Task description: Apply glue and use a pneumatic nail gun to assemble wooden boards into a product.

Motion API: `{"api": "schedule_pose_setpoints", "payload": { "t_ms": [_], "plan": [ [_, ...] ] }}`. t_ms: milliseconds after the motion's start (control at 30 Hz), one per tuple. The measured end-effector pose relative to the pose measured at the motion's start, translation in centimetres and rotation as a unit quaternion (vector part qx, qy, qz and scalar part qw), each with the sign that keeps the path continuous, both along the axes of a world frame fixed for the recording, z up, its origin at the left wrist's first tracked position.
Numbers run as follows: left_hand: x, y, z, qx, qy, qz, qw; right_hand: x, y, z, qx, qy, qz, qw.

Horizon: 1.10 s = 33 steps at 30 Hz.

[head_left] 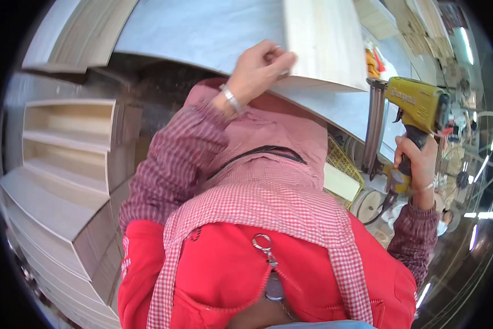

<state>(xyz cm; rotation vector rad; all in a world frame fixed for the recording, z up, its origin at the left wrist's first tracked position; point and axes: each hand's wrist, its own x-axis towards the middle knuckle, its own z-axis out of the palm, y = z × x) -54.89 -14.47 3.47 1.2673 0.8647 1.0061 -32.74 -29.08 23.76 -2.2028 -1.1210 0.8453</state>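
Observation:
In my right hand [417, 156] is a yellow and black nail gun [416, 104], gripped by its handle and raised at the right, with its long magazine hanging down. My left hand [262, 68] is closed, its fingers curled, at the left front corner of a pale wooden box [328, 46]. The fingertips overlap the box's edge; whether they pinch anything small is hidden. The box lies on a worktable with a light blue-grey top [197, 33].
Stacked pale wooden shelf units [65, 159] stand to my left. Another wooden piece [87, 35] rests at the far left. Below the table at right are a yellow plastic crate [341, 156] and a round spool [368, 205]. More wooden boards [416, 27] lie beyond the box.

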Motion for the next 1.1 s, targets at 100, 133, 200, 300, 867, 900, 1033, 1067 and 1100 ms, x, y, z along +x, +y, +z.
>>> {"api": "schedule_pose_setpoints", "payload": {
  "t_ms": [100, 133, 200, 300, 867, 900, 1033, 1067, 1100],
  "plan": [
    [-2.5, -0.2, -0.5, -0.03, -0.019, 0.026, 0.999, 5.0, -2.7, -2.6, -0.001, -0.122, -0.045, 0.991],
    [-3.7, 0.6, -0.7, -0.022, -0.012, 0.039, 0.999, 7.0, -3.2, -4.0, -0.009, -0.178, -0.059, 0.982],
    [-5.1, 1.8, 1.3, 0.029, 0.029, 0.088, 0.995, 11.1, -5.4, -6.2, -0.011, -0.233, -0.09, 0.968],
    [-5.4, 4.1, 6.6, 0.117, 0.09, 0.081, 0.986, 17.1, -8.9, -10.3, -0.009, -0.46, -0.025, 0.888],
    [12.0, 8.0, 17.6, 0.419, 0.725, -0.026, 0.545, 18.8, -8.6, -13.3, -0.098, -0.44, -0.172, 0.876],
    [12.3, 8.2, 17.8, 0.414, 0.733, -0.028, 0.539, 18.6, -8.6, -13.2, -0.041, -0.474, -0.157, 0.865],
    [12.1, 8.5, 18.1, 0.388, 0.764, -0.03, 0.515, 16.9, -6.7, -11.8, 0.186, -0.518, -0.097, 0.829],
    [11.2, 8.4, 18.5, 0.408, 0.762, -0.019, 0.502, 15.8, -5.2, -11.0, 0.236, -0.474, -0.085, 0.844],
    [10.3, 8.4, 19.0, 0.433, 0.757, -0.01, 0.49, 15.0, -3.8, -10.9, 0.24, -0.472, -0.083, 0.844]
  ]
}}
